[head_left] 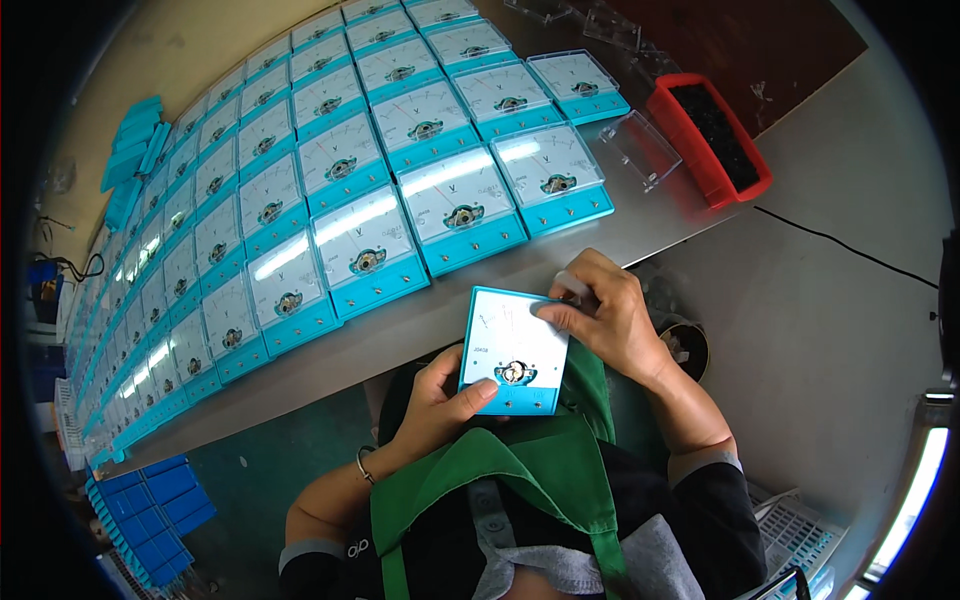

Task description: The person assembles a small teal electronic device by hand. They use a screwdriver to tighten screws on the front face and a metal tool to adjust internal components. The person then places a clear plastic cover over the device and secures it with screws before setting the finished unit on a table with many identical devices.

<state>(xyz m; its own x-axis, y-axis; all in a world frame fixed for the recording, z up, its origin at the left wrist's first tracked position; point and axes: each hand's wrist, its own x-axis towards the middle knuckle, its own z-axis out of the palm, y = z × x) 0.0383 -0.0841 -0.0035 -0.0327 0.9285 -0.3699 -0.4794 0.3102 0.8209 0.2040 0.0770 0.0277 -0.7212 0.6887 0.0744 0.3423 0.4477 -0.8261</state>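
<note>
In front of my green apron, my left hand (440, 388) holds a teal panel meter (518, 335) by its lower left side, thumb on the front. The meter has a white dial face with a metal coil movement showing in a cutout near the bottom, and small brass studs on its teal lower strip. No clear cover is apparent over this dial. My right hand (610, 305) is at the meter's upper right corner, thumb and fingers pinched together. Something pale shows by those fingertips, too small to name.
Rows of similar meters with clear covers (340, 165) fill the metal table (640, 235). A loose clear cover (640, 150) lies beside a red bin (665, 100) of small black parts. Teal pieces (135, 150) are piled at far left; blue crates (155, 510) stand below. A black cable (845, 245) runs right.
</note>
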